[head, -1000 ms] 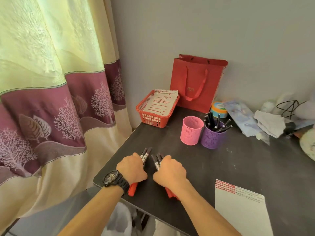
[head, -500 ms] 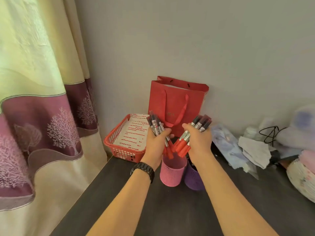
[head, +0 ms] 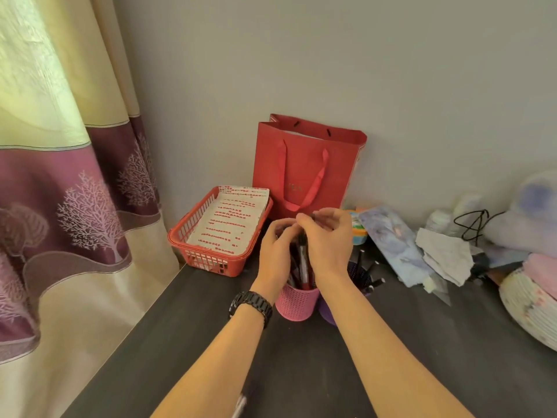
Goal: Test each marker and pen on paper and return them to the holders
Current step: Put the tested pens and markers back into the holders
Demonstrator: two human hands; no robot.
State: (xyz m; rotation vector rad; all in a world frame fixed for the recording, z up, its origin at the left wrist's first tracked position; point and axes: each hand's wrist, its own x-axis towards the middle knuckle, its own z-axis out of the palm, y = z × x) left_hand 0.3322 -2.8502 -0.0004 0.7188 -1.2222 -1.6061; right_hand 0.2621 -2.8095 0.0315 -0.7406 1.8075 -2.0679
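- Head view: a dark, matte table [head: 187,342] fills the lower frame, pushed into the corner of a plain grey wall [head: 331,55].
- A curtain [head: 60,191] hangs along the left edge of the table, pale yellow above a maroon band printed with white trees.
- At the back, a red paper bag [head: 304,164] stands upright against the wall; just left of it sits a red plastic basket [head: 208,251] with a sheet of paper [head: 235,224] covered in red marks lying inside.
- The pink holder [head: 297,303] stands in the middle of the table with a bunch of markers [head: 303,263] upright in it; the purple holder [head: 357,274] is just beside it to the right (mostly hidden by the forearm) with dark pens poking out.
- The left hand [head: 275,251], a black watch on its wrist, cups the markers from the left, fingers curled round them.
- The right hand [head: 327,239] closes on the same bunch from the right, fingers bent over the marker tops.
- Crumpled cloths, a black cord and a woven bowl [head: 527,312] crowd the right side.
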